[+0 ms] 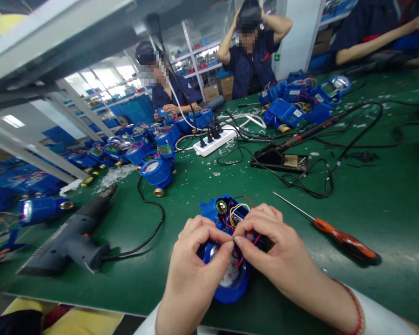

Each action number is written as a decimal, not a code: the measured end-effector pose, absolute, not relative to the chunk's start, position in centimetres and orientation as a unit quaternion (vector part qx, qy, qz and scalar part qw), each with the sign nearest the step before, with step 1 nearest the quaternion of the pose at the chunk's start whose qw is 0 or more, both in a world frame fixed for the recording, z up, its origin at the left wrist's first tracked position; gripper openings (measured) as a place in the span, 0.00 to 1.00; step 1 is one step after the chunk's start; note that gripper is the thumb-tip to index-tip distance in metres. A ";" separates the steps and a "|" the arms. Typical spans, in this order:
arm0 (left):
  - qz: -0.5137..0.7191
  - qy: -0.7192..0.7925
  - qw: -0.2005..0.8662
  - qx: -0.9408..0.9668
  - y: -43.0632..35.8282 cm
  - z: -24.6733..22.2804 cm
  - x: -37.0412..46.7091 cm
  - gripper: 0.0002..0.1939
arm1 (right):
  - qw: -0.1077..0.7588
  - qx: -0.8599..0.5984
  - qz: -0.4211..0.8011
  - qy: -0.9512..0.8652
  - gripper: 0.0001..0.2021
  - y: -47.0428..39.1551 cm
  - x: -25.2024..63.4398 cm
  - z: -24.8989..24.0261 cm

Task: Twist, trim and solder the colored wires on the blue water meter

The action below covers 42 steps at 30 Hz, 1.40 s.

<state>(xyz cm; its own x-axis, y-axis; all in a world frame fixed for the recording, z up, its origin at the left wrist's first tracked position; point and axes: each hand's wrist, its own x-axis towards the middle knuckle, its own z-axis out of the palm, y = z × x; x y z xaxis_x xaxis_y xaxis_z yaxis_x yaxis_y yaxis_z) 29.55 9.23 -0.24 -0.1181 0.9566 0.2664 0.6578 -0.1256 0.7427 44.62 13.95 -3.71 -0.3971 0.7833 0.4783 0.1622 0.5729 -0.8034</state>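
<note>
A blue water meter (233, 289) lies on the green table right in front of me, its upper housing (209, 210) open and showing red, yellow, white and black wires. Over the meter's round dial, my left hand (199, 260) pinches a thin wire between thumb and forefinger. My right hand (270, 246) pinches at the same spot, its fingertips touching those of the left. Red wires (240, 258) hang just below the fingertips. The pinched wire ends are mostly hidden by the fingers, and both hands cover much of the meter's middle.
An orange-black screwdriver (342, 237) lies at right. Beyond it are a soldering iron (307, 134) in its stand (265, 158) and tangled cables. A heat gun (73, 237) lies at left. A white power strip (214, 142), several blue meters (156, 172) and co-workers (253, 60) are farther back.
</note>
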 end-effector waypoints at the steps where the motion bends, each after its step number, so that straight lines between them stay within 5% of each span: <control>1: 0.394 0.635 0.196 0.635 9.2 -0.2 29.5 0.05 | 0.454 -0.312 0.342 -0.762 0.08 13.9 44.6 -3.7; 12: 0.380 0.634 0.293 0.607 9.4 -0.2 29.2 0.07 | 0.442 -0.318 0.395 -0.740 0.08 14.0 44.7 -3.6; 42: 0.365 0.629 0.339 0.597 9.9 1.0 29.2 0.08 | 0.437 -0.316 0.407 -0.737 0.08 14.0 44.8 -3.5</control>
